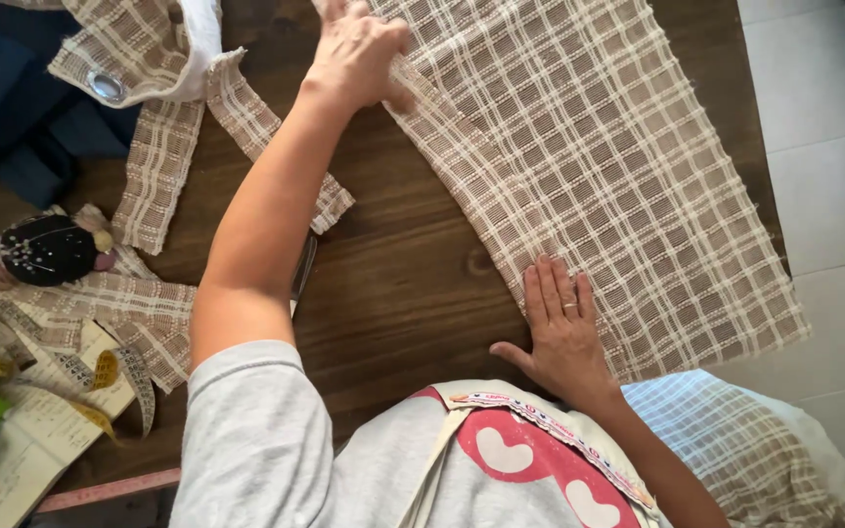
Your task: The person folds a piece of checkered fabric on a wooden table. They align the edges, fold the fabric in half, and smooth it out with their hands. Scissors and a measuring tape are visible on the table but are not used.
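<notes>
A black pincushion (48, 249) and cloth strips (158, 166) are lying at the table's (413, 284) left. The left hand (359, 54) is pinching the checked cloth's (599, 166) far edge. The right hand (561, 328) is lying flat and open, pressing the near edge. Bare wood is showing between the arms.

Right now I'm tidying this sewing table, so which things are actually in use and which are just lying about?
In use:
left hand and right hand, both on the large checked fabric panel.

Lying about:
fabric strips
black pincushion
yellow tape measure
notebook
dark blue cloth
</notes>
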